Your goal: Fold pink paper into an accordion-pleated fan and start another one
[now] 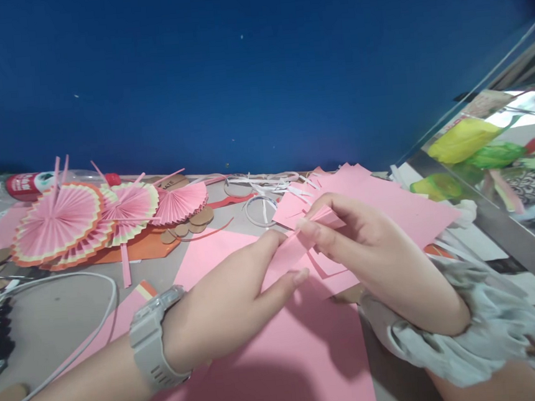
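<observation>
Between my two hands is a small folded piece of pink paper (pixel 289 253). My left hand (pixel 237 284), with a grey watch (pixel 155 338) at its wrist, grips the paper's near left end between thumb and fingers. Thumb and fingers of my right hand (pixel 355 236) pinch the upper right end, where folded layers show. A pale green scrunchie (pixel 460 315) sits round the right wrist. Large sheets of pink paper (pixel 281 361) lie under both hands. Part of the held paper is hidden behind my fingers.
Pleated pink paper fans (pixel 58 222) lie at the left, in front of a plastic bottle (pixel 27 186). A white cable (pixel 111 289) loops across the left side. Brown discs (pixel 202 216) and white paper strips (pixel 284 179) lie toward the blue wall (pixel 237 72). Bright plastic packets (pixel 463 139) are at the right.
</observation>
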### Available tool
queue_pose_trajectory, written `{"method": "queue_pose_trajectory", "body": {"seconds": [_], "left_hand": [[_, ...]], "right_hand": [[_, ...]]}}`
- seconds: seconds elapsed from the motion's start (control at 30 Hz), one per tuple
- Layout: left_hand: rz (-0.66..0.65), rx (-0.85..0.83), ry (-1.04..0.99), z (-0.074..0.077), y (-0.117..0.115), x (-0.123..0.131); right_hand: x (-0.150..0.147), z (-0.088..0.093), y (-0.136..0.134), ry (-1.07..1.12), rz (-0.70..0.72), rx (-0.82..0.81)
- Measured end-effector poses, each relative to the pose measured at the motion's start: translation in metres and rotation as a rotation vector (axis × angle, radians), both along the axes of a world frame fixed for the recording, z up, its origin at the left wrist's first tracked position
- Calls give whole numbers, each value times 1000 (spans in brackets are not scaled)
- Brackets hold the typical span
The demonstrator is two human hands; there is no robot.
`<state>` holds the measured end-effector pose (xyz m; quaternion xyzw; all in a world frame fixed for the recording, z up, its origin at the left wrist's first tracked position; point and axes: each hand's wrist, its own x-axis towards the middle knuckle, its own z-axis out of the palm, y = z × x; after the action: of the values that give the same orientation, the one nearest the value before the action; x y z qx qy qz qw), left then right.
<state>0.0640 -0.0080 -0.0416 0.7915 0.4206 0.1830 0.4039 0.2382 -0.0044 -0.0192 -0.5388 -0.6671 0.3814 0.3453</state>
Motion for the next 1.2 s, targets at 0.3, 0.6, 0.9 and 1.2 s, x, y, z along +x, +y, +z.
{"method": "queue_pose_trajectory", "body": {"seconds": [0.3, 0.6, 0.9, 1.2], "left_hand": [[6, 6, -38, 1, 1, 2], [64, 10, -57, -2, 1, 3], [48, 75, 86, -5, 1, 2], [9, 106, 20, 1, 9, -4]], "right_hand": [[2, -4, 2, 67, -19, 8], [-5, -5, -2, 52, -69, -1], [-3, -13, 1, 90, -35, 36], [10, -9, 6, 107, -131, 142]]}}
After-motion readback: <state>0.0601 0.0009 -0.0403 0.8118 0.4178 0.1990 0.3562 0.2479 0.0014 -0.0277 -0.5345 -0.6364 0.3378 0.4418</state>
